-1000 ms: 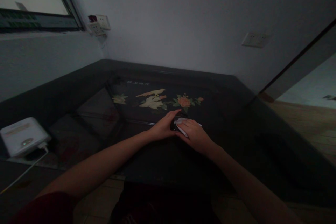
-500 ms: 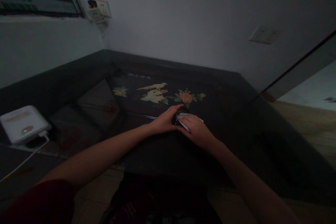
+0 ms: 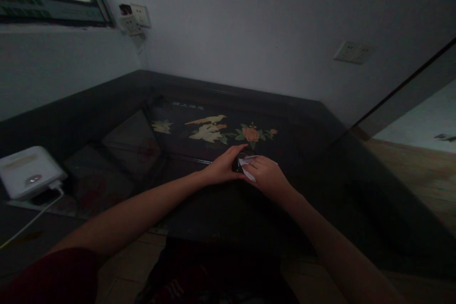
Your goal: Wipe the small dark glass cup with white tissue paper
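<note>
The room is dim. My left hand (image 3: 224,166) rests on the dark table (image 3: 320,166) and grips a small black object (image 3: 237,164) from the left side. My right hand (image 3: 268,176) presses a white cloth or tissue (image 3: 247,167) against that object from the right, fingers curled over it. The two hands meet just in front of a painted panel with a bird and flowers (image 3: 213,130) on the tabletop. What the black object is I cannot make out.
A white box-shaped device (image 3: 26,171) with a white cable (image 3: 32,221) sits at the table's left end. Wall sockets (image 3: 133,19) hang near the corner, another socket plate (image 3: 352,52) on the back wall. A wooden floor (image 3: 416,171) shows to the right.
Both hands stay on the black object with the cloth; the right hand has shifted slightly over it. The view has tilted a little.
</note>
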`<action>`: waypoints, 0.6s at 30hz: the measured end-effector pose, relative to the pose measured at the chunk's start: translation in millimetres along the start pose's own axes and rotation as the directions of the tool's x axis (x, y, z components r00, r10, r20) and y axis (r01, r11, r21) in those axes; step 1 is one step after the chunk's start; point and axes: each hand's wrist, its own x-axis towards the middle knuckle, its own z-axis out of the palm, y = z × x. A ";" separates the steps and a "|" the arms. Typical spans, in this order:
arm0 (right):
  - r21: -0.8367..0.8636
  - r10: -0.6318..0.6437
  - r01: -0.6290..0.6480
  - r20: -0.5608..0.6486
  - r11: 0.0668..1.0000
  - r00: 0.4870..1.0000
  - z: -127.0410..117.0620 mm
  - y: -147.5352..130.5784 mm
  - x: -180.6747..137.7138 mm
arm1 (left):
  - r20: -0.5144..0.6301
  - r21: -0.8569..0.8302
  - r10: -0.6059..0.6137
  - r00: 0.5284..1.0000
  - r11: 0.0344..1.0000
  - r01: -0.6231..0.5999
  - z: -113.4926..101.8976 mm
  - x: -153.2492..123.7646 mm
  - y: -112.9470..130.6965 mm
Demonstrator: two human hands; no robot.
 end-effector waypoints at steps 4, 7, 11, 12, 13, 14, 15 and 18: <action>0.159 0.105 -0.096 -0.046 0.983 0.993 3.0 -3.4 -1.6 | 0.015 0.014 0.016 1.000 1.000 -0.017 -0.2 -0.5 -0.6; 0.281 0.179 -0.146 -0.093 0.948 0.980 7.3 -6.3 -3.4 | 0.015 0.024 0.017 1.000 1.000 -0.018 -0.5 -0.9 -0.5; 0.333 0.187 -0.138 -0.121 0.933 0.975 12.7 -8.0 -4.8 | 0.014 0.009 0.012 1.000 1.000 -0.012 -1.2 -0.8 -0.2; 0.323 0.172 -0.125 -0.124 0.938 0.977 13.3 -7.8 -4.8 | 0.013 0.001 0.012 1.000 1.000 -0.012 -1.3 -0.7 -0.2; 0.305 0.153 -0.108 -0.127 0.946 0.980 13.6 -7.1 -4.7 | 0.013 -0.006 0.013 1.000 1.000 -0.013 -1.3 -0.7 -0.2; 0.279 0.127 -0.086 -0.130 0.956 0.983 13.3 -5.9 -4.5 | 0.012 -0.012 0.014 1.000 1.000 -0.014 -1.3 -0.6 -0.2; 0.249 0.093 -0.058 -0.130 0.967 0.987 12.6 -4.2 -4.3 | 0.011 -0.016 0.014 1.000 1.000 -0.014 -1.1 -0.6 -0.3; 0.146 -0.028 0.045 -0.112 0.988 0.993 8.9 3.2 -3.2 | 0.000 -0.011 0.019 1.000 1.000 -0.019 -0.1 -0.5 -0.2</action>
